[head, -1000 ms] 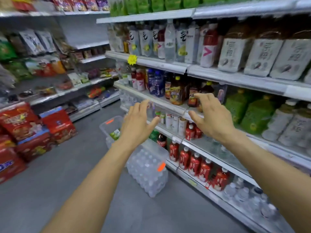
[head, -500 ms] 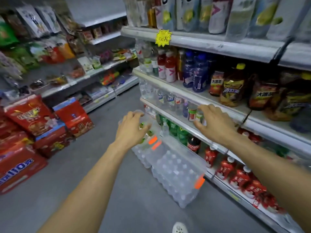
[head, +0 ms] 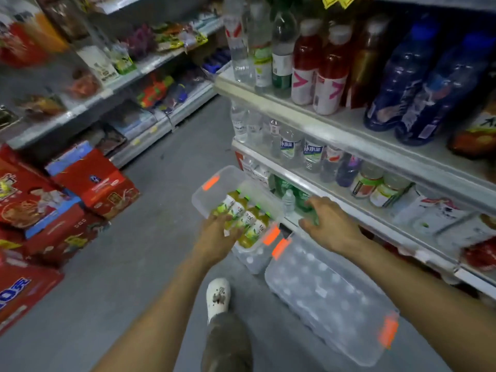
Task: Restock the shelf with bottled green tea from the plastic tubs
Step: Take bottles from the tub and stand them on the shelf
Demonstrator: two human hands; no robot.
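Observation:
A clear plastic tub point(head: 206, 196) with orange latches stands open on the floor against the shelving. Several green tea bottles point(head: 253, 221) with green caps lie in it. My left hand point(head: 217, 236) reaches down into the tub, and its fingers rest on the nearest bottles without clearly closing round one. My right hand point(head: 331, 228) hovers at the edge of the low shelf point(head: 357, 224), fingers loosely bent and holding nothing. Its fingertips are beside dark green bottles point(head: 302, 198) standing on that shelf.
A second, lidded tub point(head: 330, 299) of white-capped bottles lies on the floor to the right. My foot in a white shoe point(head: 218, 298) stands beside the tubs. Red cartons point(head: 91, 183) are stacked on the left, and water and drink bottles fill the upper shelves point(head: 316, 116).
The view has tilted down and moved closer to the tubs. My left hand dropped from above the tub onto the green tea bottles. My right hand came down from the middle shelf to the low one.

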